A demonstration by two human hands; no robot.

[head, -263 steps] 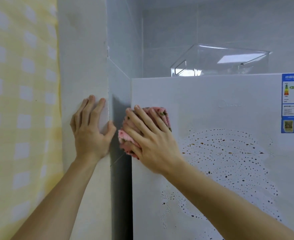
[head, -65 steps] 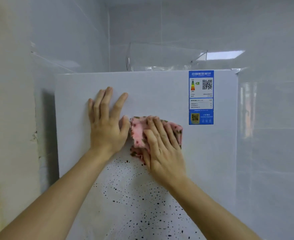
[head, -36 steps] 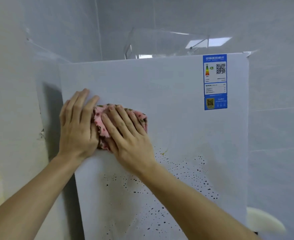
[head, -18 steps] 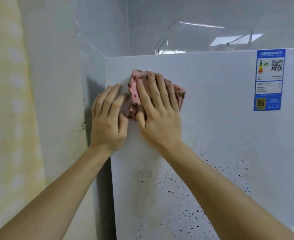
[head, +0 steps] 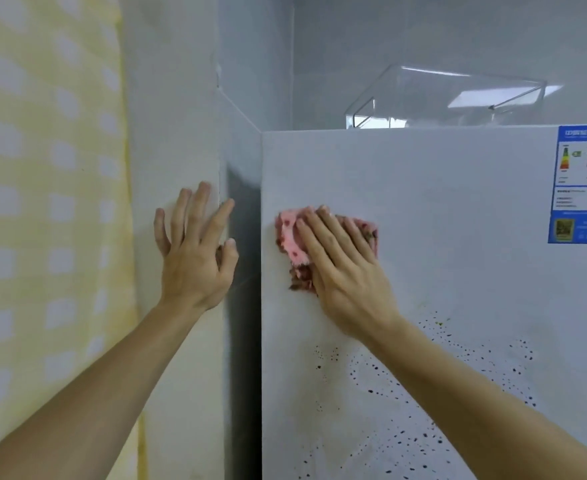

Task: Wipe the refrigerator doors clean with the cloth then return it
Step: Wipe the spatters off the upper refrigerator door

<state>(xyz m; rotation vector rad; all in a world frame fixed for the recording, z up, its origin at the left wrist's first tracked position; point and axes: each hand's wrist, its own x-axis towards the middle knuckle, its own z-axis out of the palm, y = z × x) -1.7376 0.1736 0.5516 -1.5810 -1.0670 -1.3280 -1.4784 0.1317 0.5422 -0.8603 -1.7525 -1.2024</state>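
Against the refrigerator door, right hand flat on pink cloth, left hand fingers spread on wall

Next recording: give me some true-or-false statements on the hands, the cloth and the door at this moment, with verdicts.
1. The right hand presses the pink cloth flat against the refrigerator door. True.
2. The left hand also holds the cloth. False: it lies against the wall beside the refrigerator.
3. Dark specks dot the door below the cloth. True.
4. The blue label sits at the door's upper left. False: upper right.
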